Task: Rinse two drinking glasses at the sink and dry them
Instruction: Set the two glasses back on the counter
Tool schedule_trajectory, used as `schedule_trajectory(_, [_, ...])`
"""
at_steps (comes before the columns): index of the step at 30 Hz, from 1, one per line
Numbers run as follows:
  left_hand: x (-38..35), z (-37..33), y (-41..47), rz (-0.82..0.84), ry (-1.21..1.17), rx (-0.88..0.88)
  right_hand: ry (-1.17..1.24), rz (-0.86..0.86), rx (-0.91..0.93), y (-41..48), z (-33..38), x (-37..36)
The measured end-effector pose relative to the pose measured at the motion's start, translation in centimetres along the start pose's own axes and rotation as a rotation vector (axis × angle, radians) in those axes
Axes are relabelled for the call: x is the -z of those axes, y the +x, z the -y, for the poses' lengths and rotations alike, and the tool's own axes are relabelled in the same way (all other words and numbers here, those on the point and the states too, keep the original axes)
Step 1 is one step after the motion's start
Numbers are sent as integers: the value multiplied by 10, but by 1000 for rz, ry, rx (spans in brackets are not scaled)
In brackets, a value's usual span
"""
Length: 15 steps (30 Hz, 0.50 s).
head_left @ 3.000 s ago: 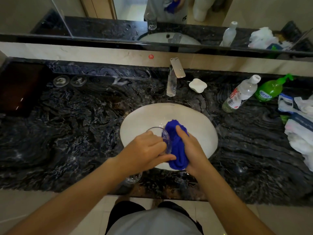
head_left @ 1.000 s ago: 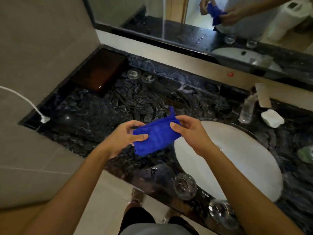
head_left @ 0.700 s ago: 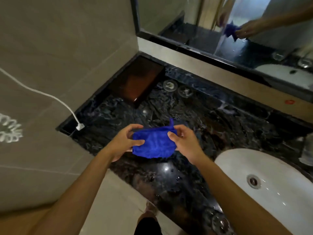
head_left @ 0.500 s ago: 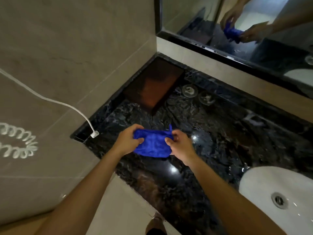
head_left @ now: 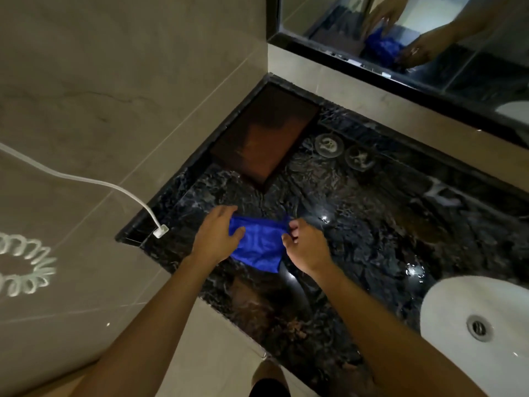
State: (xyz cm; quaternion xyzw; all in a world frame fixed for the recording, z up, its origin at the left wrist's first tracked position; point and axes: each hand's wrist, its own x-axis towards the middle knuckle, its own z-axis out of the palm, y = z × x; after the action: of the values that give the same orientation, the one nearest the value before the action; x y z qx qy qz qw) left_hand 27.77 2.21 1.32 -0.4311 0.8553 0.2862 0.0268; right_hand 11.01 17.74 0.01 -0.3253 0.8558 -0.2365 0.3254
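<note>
A blue cloth [head_left: 257, 249] lies spread low over the dark marble counter [head_left: 372, 224], left of the white sink [head_left: 446, 305]. My left hand [head_left: 214, 236] grips the cloth's left edge, thumb on top. My right hand [head_left: 307, 247] pinches its right edge with curled fingers. No drinking glass is in view; the counter's front edge by the sink is hidden behind my right arm.
Two round clear glass discs [head_left: 329, 144] [head_left: 359, 157] lie at the back of the counter beside a brown recessed tray [head_left: 263, 138] in the corner. A white cable with a plug [head_left: 160, 232] hangs at the counter's left end. A tiled wall stands left, a mirror [head_left: 429, 53] behind.
My view has swung left, away from the sink and the two glasses on the counter's front edge. Both hands have carried the blue cloth left and lowered it onto the counter.
</note>
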Motion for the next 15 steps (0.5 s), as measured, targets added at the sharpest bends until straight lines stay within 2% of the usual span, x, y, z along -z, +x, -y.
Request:
schedule_trajectory(3, [-10,-19,-16,-59,110,-176,-86,-32,89,-22,-17,17])
schedule_trajectory(6, [-32,-53,-46,-32,114,-312,-180,-76,127,-56,-40,40])
schedule_trajectory(10, [-73,-107,-97,69,198,-412,-367,-84,30,-123,-87,82])
schedule_trajectory(15, [-127,-169,-180,141,293,-579,-533,-214,-63,-243,-178,139])
